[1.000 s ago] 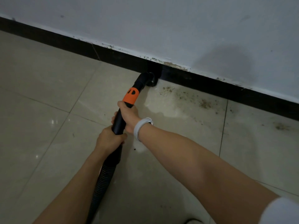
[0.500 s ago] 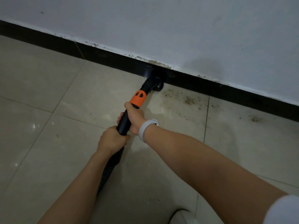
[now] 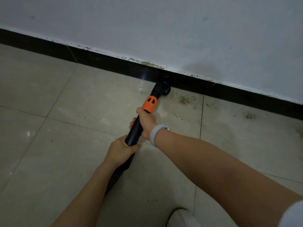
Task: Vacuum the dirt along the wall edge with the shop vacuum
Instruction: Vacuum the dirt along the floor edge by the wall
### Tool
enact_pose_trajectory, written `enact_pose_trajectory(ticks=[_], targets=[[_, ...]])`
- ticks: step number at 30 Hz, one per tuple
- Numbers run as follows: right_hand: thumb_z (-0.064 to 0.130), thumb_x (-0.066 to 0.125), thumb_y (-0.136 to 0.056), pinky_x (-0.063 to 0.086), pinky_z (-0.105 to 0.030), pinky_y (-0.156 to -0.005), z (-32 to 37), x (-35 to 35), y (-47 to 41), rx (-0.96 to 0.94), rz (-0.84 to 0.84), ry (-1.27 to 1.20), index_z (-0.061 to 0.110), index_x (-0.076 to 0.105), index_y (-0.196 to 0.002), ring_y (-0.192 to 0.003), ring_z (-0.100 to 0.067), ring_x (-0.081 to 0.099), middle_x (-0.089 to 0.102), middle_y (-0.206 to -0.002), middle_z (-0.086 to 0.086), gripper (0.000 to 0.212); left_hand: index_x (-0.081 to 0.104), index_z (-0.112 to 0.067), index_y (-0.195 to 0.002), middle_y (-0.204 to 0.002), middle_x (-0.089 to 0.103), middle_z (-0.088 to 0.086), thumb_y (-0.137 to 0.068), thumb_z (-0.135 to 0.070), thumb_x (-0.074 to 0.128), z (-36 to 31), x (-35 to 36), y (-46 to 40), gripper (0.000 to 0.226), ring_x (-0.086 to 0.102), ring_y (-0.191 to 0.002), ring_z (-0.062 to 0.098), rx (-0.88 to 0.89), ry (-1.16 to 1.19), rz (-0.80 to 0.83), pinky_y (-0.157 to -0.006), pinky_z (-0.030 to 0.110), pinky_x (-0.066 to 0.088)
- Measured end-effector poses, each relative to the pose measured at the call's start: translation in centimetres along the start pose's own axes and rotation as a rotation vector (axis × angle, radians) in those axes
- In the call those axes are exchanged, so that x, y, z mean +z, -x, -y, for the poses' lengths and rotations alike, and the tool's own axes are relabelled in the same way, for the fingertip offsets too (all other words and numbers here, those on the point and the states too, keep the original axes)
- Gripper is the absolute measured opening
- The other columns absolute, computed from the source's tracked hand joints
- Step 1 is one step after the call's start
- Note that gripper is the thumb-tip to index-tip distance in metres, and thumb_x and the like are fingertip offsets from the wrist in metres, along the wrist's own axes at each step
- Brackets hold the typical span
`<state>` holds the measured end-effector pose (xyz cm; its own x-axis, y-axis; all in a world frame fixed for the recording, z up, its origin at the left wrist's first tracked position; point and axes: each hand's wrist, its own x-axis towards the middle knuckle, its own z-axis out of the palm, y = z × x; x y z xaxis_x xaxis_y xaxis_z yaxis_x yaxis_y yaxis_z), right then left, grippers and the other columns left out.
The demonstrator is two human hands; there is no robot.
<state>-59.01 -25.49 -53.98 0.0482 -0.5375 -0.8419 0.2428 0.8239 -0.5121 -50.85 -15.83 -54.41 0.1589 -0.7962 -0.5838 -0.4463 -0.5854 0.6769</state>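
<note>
The dirt [image 3: 184,100] lies as brown specks and small clumps on the floor tile just beside the black baseboard [image 3: 105,58], to the right of the vacuum nozzle [image 3: 162,90]. A second, smaller patch of dirt [image 3: 250,115] sits further right on the next tile, near the baseboard too. The nozzle rests on the floor at the foot of the baseboard, with the nearest specks just beside it. The tiles along the wall to the left of the nozzle show almost no debris, only a few stray dots, so that stretch looks finished. By my judgement the job is partway through: both patches to the right are left to pick up.

The nozzle joins an orange collar [image 3: 150,104] on a black wand [image 3: 135,130], which leads back into a ribbed hose [image 3: 114,177] running down and out of sight under the left arm. The right hand [image 3: 146,122] grasps the wand just below the collar, fingers wrapped round it; a pale band [image 3: 155,131] circles that wrist. The left hand [image 3: 120,149] clasps the wand lower down, where it meets the hose.

The floor [image 3: 49,112] is glossy beige tile with thin grout lines and faint smears near the wall. The wall [image 3: 164,30] is white, its paint chipped along the top of the baseboard. The toe of a pale shoe [image 3: 182,218] shows at the bottom edge. The vacuum's body is not in view.
</note>
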Motion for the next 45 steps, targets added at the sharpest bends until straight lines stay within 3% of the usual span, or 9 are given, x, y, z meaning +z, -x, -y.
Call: enact_pose_trajectory(ticks=[15,20,24,29,35,41,45], targets=[[0.017,0.057,-0.089,0.047,-0.031,-0.051,1.3,-6.1,0.3,-0.02,-0.127,-0.065,0.01,0.045,-0.081,-0.048,-0.021,0.048,0.05,-0.062,-0.008,0.016,0.051,-0.025,-0.07,-0.069,0.058,-0.004,-0.077,-0.019,0.068,-2.8,4.6,0.0,0.019,0.055,-0.063,0.014,0.079,-0.037,0.144,-0.056,0.024,0.042],[0.015,0.056,-0.087,0.047,-0.031,-0.05,2.0,-8.1,0.3,-0.041,-0.164,-0.108,0.01,0.044,-0.08,-0.047,-0.021,0.047,0.049,-0.061,-0.008,0.015,0.051,-0.026,-0.07,-0.069,0.056,-0.008,-0.077,-0.019,0.067,-4.1,5.9,-0.2,0.019,0.053,-0.062,0.008,0.1,-0.042,0.198,-0.052,0.018,0.04],[0.014,0.057,-0.086,0.046,-0.03,-0.05,2.4,-10.5,0.2,-0.054,-0.196,-0.152,0.01,0.045,-0.082,-0.046,-0.021,0.047,0.049,-0.059,-0.008,0.013,0.052,-0.024,-0.071,-0.072,0.058,-0.004,-0.077,-0.019,0.068,-5.1,7.5,-0.4,0.017,0.057,-0.071,0.018,0.127,-0.077,0.257,-0.056,0.022,0.041],[0.015,0.058,-0.085,0.047,-0.029,-0.049,2.8,-12.7,0.3,-0.062,-0.213,-0.184,0.01,0.046,-0.087,-0.043,-0.02,0.048,0.05,-0.058,-0.008,0.013,0.051,-0.023,-0.072,-0.073,0.057,-0.004,-0.078,-0.02,0.067,-6.3,9.1,-0.3,0.018,0.056,-0.072,0.016,0.159,-0.09,0.313,-0.054,0.02,0.04],[0.014,0.056,-0.084,0.047,-0.027,-0.048,2.4,-11.5,0.8,-0.082,-0.181,-0.222,0.011,0.044,-0.083,-0.042,-0.019,0.047,0.049,-0.056,-0.007,0.012,0.051,-0.028,-0.069,-0.076,0.061,-0.002,-0.073,-0.024,0.068,-5.6,7.8,0.2,0.018,0.062,-0.075,0.022,0.155,-0.108,0.224,-0.064,0.028,0.047],[0.014,0.055,-0.085,0.045,-0.025,-0.047,1.1,-5.1,1.4,-0.066,-0.056,-0.156,0.01,0.042,-0.078,-0.038,-0.018,0.045,0.047,-0.054,-0.006,0.014,0.06,-0.018,-0.08,-0.073,0.063,0.0,-0.072,-0.024,0.067,-3.0,2.9,1.1,0.013,0.061,-0.068,0.021,0.11,-0.058,0.101,-0.058,0.027,0.045],[0.015,0.055,-0.086,0.045,-0.026,-0.047,-0.3,0.9,1.9,-0.055,0.043,-0.042,0.01,0.044,-0.077,-0.042,-0.019,0.045,0.046,-0.056,-0.006,0.015,0.053,-0.024,-0.07,-0.067,0.059,-0.003,-0.073,-0.018,0.067,-0.7,-1.4,1.5,0.015,0.055,-0.06,0.016,0.055,-0.047,-0.027,-0.051,0.025,0.038]])
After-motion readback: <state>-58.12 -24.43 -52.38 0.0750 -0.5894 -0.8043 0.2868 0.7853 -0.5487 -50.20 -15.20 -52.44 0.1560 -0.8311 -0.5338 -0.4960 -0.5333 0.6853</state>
